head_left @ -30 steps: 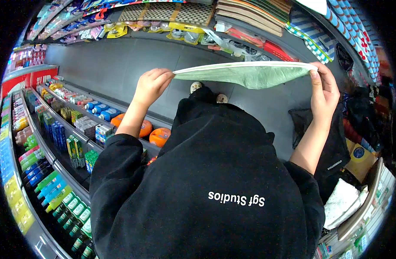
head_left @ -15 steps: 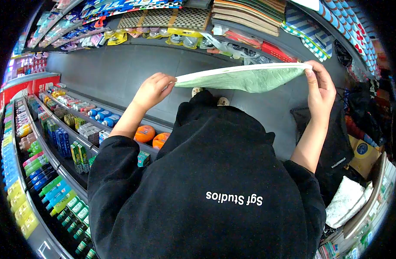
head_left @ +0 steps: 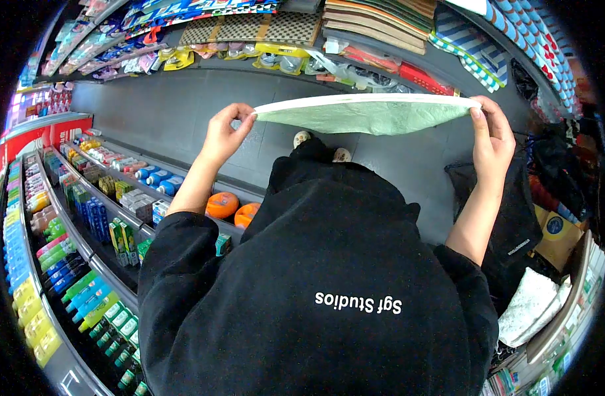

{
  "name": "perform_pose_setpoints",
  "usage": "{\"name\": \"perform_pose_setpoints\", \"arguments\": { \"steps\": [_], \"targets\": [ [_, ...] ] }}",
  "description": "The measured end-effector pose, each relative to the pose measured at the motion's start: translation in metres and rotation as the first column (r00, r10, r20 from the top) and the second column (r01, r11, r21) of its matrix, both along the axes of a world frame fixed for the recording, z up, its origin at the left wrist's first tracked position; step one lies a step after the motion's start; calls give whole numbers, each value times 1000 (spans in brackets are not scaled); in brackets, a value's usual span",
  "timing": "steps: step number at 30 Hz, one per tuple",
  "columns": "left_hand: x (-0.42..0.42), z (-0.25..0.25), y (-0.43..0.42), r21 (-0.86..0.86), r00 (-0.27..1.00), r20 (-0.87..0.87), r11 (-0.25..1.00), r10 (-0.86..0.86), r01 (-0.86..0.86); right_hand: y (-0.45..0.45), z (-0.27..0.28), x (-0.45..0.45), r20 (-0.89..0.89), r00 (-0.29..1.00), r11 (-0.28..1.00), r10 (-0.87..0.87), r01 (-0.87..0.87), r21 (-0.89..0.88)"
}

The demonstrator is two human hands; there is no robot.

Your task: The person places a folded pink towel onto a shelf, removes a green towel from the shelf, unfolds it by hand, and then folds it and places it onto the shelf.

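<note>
A pale green cloth (head_left: pixel 371 117) with a white edge is stretched out in the air above the grey floor. My left hand (head_left: pixel 228 132) pinches its left corner between thumb and fingers. At the opposite end, my right hand (head_left: pixel 492 135) grips the other corner, thumb towards me. The white edge runs nearly level between both hands, and the green part sags a little below it. What the cloth looks like on its far side is hidden.
Shelves with bottles and boxes (head_left: pixel 124 241) run along the left. Folded mats (head_left: pixel 375 30) and packaged goods fill the far shelf. At the right lie a black bag (head_left: pixel 507 224), a cardboard box (head_left: pixel 554 237) and a white patterned cloth (head_left: pixel 528 307).
My left hand has moved slightly left and up since half a second ago, so the cloth is pulled straighter and its edge is more level. My right hand has barely moved.
</note>
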State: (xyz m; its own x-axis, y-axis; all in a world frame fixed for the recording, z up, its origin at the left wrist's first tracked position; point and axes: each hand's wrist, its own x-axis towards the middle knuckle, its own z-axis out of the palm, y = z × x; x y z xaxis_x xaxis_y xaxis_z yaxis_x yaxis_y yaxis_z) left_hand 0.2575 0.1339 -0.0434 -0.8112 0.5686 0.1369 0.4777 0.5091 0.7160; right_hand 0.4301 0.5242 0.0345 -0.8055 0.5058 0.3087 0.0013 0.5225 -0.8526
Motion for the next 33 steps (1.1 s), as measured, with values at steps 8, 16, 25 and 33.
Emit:
{"name": "perform_pose_setpoints", "arguments": {
  "steps": [8, 16, 25, 33],
  "targets": [
    [-11, 53, 17, 12, 971, -226, 996, 83, -83, 2, 1, -1, -201, 977, 990, -70, 42, -137],
    [-16, 88, 37, 694, 974, 135, 685, 183, -224, -1, 27, -15, -511, 855, 931, -90, -110, -348],
    [-21, 165, 72, 995, 957, -48, 101, 287, 19, -26, 91, -30, -783, 598, 934, -172, -154, -323],
    [-46, 205, 121, 916, 961, -270, -291, 60, 275, -62, 142, -57, -912, 410, 790, 26, -567, -233]
  ]
}}
